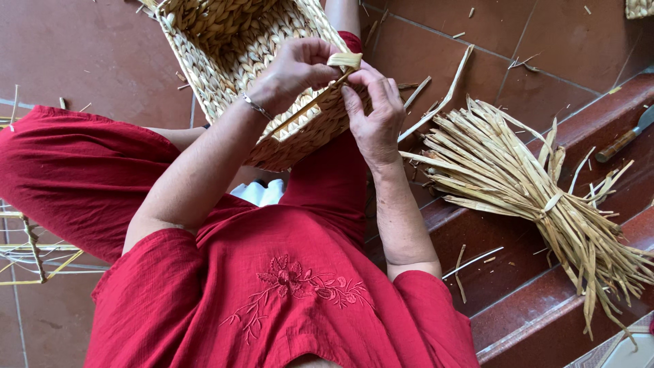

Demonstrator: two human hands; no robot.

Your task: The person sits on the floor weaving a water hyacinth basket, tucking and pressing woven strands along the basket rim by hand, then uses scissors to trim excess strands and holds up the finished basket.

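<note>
Nearest to me, filling the bottom of the frame, is my red blouse [272,300] with its stitched flower on the chest, and my red trouser legs running out to the left and up the middle.

Just above that, in the upper middle of the frame, my two hands meet at the rim of the woven basket [225,48], which rests tilted against my knee with its open mouth turned toward the top of the frame. My left hand [293,68], with a thin bracelet at the wrist, is curled narrow over the rim, its fingers pinching a flat straw strand [344,60] where it folds over the edge. My right hand [375,116] stands just beside it, touching the same strand, fingers closed on the strand and pressed against the basket's side. A thin stick-like piece runs slantwise under both hands along the wall of the basket.

To the right of my right arm, on the dark red steps, lies a tied bundle of dried straw [531,184], fanned out at both ends. Loose strips lie scattered on the tiles near it. Farther off, at the right edge, a knife [623,140] with a wooden handle lies on a step. At the left edge sits a thin wire frame [30,252].
</note>
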